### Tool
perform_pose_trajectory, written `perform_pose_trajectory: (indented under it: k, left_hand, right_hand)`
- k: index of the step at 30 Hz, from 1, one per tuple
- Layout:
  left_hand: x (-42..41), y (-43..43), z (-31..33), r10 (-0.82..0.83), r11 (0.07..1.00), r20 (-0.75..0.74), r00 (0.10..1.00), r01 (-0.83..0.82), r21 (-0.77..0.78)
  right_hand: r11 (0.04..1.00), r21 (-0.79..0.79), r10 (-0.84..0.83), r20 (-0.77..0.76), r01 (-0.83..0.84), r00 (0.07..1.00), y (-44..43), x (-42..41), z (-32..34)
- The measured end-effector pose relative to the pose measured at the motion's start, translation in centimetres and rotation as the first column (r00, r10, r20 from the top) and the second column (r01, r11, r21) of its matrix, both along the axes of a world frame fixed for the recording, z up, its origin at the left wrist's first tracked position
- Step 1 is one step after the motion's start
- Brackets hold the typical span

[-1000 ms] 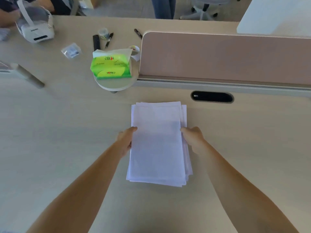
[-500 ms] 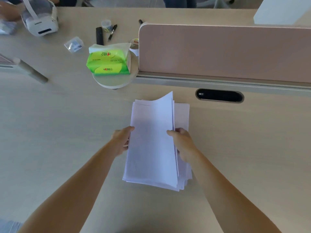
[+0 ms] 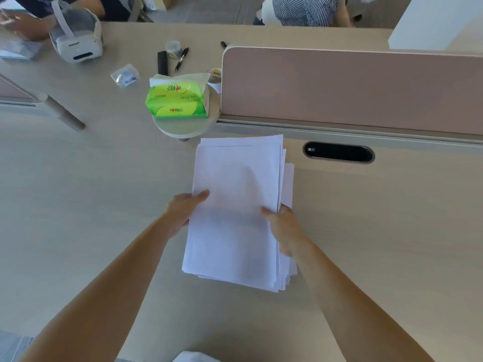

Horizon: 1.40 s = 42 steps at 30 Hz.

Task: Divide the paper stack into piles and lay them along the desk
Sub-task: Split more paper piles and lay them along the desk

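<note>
A stack of white paper (image 3: 235, 212) lies in the middle of the light wooden desk (image 3: 91, 205). Its upper sheets are raised off the lower sheets (image 3: 288, 184), which show along the right edge. My left hand (image 3: 183, 212) grips the raised sheets at their left edge, thumb on top. My right hand (image 3: 282, 228) holds their right edge, thumb on top and fingers tucked under them.
A green tissue pack (image 3: 177, 100) rests on a round stand just beyond the stack. A pink divider panel (image 3: 350, 87) runs along the back right, with a black cable slot (image 3: 338, 152) below it. Pens, a white headset (image 3: 77, 37) and small items lie far left.
The right hand has slid its fingers under the top sheets and, with the left hand, lifted them off the stack. The far end, curled up earlier, now lies flatter.
</note>
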<state>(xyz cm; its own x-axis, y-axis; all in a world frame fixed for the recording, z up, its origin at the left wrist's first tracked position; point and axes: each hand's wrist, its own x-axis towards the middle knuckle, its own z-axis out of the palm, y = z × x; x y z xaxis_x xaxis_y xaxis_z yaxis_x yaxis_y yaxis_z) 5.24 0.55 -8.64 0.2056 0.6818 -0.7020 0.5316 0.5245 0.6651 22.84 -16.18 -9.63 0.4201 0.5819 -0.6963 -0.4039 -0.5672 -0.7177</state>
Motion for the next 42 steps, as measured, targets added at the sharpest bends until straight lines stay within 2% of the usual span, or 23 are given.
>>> perform_pose_trajectory:
  k: [4,7,12,15,18,22,27,34,38,42]
  left_hand:
    - [-2.2,0.1,4.8,0.0,0.998,0.4,0.917,-0.023,0.051]
    - [-4.3,0.3,7.7,-0.015,0.979,0.493,0.87,-0.088,0.184]
    - [-8.7,0.5,11.1,0.022,0.849,0.517,0.856,-0.289,0.442]
    - [-12.0,1.2,11.4,0.063,0.81,0.491,0.869,-0.332,0.484]
    - [-15.5,2.3,10.7,0.079,0.813,0.502,0.862,-0.347,0.468]
    - [-20.2,3.5,8.3,0.01,0.86,0.479,0.878,-0.252,0.444]
    - [-25.1,5.1,6.0,-0.089,0.913,0.503,0.86,-0.131,0.387]
    - [-27.4,6.1,7.4,-0.218,0.899,0.538,0.814,-0.048,0.436]
    - [-29.7,7.9,7.6,-0.271,0.907,0.532,0.802,0.027,0.421]
    - [-30.5,8.0,7.5,-0.309,0.92,0.533,0.788,0.105,0.378]
  right_hand:
    - [0.976,0.188,0.102,0.045,-0.108,0.994,0.2,-1.3,3.6]
    - [0.932,0.287,0.171,0.188,-0.221,0.967,1.2,-3.6,6.6]
    - [0.882,0.368,0.164,0.346,-0.295,0.924,3.6,-7.8,9.2]
    - [0.864,0.393,0.148,0.398,-0.315,0.905,5.0,-11.0,9.3]
    - [0.858,0.411,0.129,0.409,-0.309,0.903,6.3,-14.4,8.2]
    - [0.887,0.338,0.151,0.43,-0.314,0.89,6.9,-18.5,7.2]
    - [0.949,0.263,0.058,0.404,-0.177,0.913,6.7,-22.1,6.4]
    - [0.906,0.422,-0.177,0.328,0.023,0.928,7.6,-27.3,9.1]
    - [0.918,0.396,-0.178,0.354,0.025,0.918,7.5,-28.4,10.0]
    - [0.921,0.387,-0.158,0.285,0.037,0.945,7.3,-28.9,10.1]
